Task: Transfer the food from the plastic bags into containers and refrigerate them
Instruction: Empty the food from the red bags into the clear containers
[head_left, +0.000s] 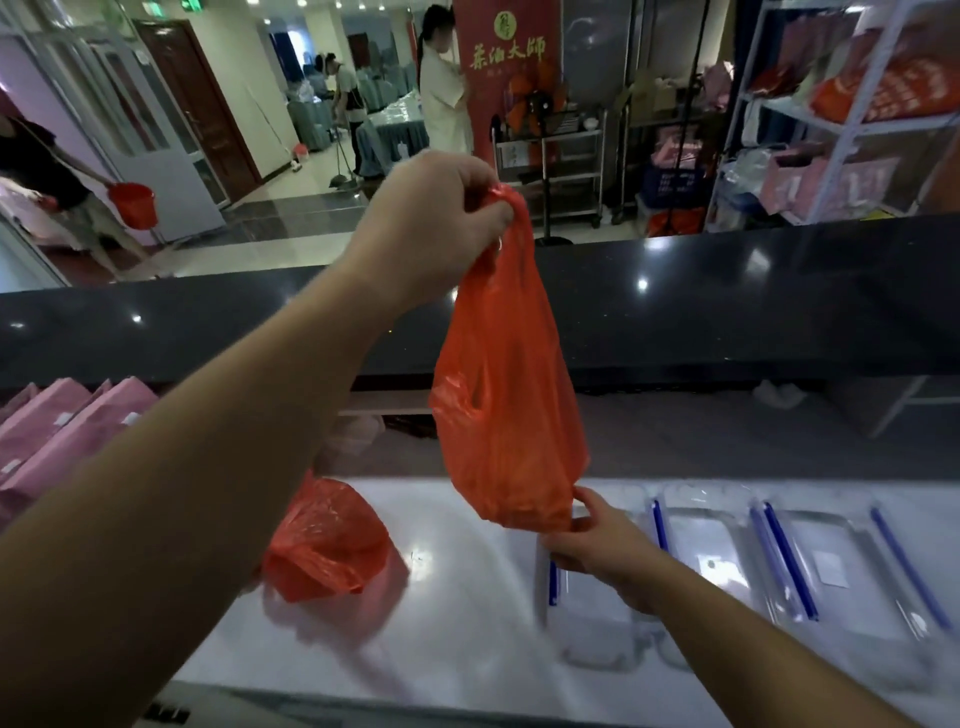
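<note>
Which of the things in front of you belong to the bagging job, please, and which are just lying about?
Job: red bag held up by left hand, its bottom held by right hand; second red bag on the white counter; clear containers with blue clips.

Lying about: pink packages; shelving; red bucket.

Dark polished stone counter ledge (727, 312), spotted with ceiling-light reflections. Below it, white glossy worktop (457, 613). Pink packets (62, 436) stacked at left. Beyond: pale tiled floor (291, 187), brown wooden door (192, 98), white glazed partition (156, 130). Red banner (506, 57) with gold characters; steel trolley (550, 166) beside it. White metal shelving (852, 124) at right, stocked with orange and pink goods. Several people stand in the hall.
</note>
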